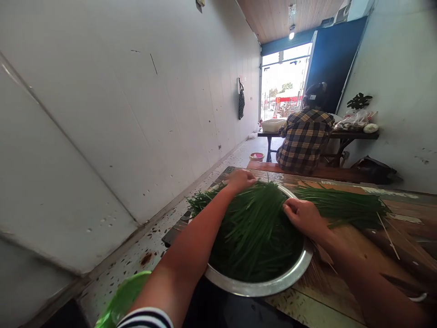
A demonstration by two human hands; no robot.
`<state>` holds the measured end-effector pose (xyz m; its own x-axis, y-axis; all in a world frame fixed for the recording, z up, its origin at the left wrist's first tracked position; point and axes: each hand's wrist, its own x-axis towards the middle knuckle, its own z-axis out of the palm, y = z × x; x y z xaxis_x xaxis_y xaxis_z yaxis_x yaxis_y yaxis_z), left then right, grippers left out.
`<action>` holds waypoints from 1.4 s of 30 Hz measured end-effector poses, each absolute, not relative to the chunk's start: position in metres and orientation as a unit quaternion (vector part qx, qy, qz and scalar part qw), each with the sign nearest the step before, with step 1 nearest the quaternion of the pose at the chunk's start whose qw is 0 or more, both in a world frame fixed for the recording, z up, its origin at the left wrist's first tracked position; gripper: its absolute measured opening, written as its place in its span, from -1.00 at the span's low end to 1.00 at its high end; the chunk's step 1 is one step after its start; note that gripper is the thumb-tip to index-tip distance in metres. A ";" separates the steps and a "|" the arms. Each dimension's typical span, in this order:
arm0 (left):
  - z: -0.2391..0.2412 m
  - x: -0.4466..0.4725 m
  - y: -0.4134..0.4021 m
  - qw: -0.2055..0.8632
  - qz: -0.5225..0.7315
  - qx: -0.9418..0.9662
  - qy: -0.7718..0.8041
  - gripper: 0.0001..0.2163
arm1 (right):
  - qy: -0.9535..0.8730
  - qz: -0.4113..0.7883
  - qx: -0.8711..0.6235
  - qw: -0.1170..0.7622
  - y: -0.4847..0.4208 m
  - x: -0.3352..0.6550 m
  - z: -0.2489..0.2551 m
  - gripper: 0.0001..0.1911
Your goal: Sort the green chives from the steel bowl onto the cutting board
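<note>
Long green garlic chives (256, 214) fill a wide metal basin (252, 288) on the table in front of me. My left hand (241, 180) reaches over the basin to its far side, its fingers closed in a pinch on chives. At the basin's right rim my right hand (301, 214) pinches chives between thumb and fingers. A laid-out bundle of chives (344, 205) lies on the table just beyond my right hand.
Thin sticks (316, 273) lie right of the basin on the wooden table (317, 303). A green bag-lined bin (128, 296) stands at lower left, near the white wall (102, 114). Ahead, a person in a plaid shirt (305, 136) sits on a bench, back to me.
</note>
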<state>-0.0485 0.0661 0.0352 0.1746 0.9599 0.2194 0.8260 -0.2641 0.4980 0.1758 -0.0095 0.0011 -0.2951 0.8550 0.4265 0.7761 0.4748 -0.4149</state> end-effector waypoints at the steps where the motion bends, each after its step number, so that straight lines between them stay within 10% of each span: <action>1: 0.033 -0.046 0.067 0.158 0.273 0.744 0.589 -0.74 | -0.804 0.067 -0.507 0.305 -0.009 0.176 0.001 -0.68; 42: 0.030 -0.028 0.063 0.206 0.311 0.745 0.553 -0.80 | -0.807 0.066 -0.520 0.272 -0.004 0.178 -0.005 -0.66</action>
<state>-0.0276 0.0629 0.0303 0.1952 0.9521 0.2355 0.6962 -0.3037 0.6505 0.1782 -0.0043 -0.0047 -0.3107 0.8754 0.3702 0.8033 0.4501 -0.3901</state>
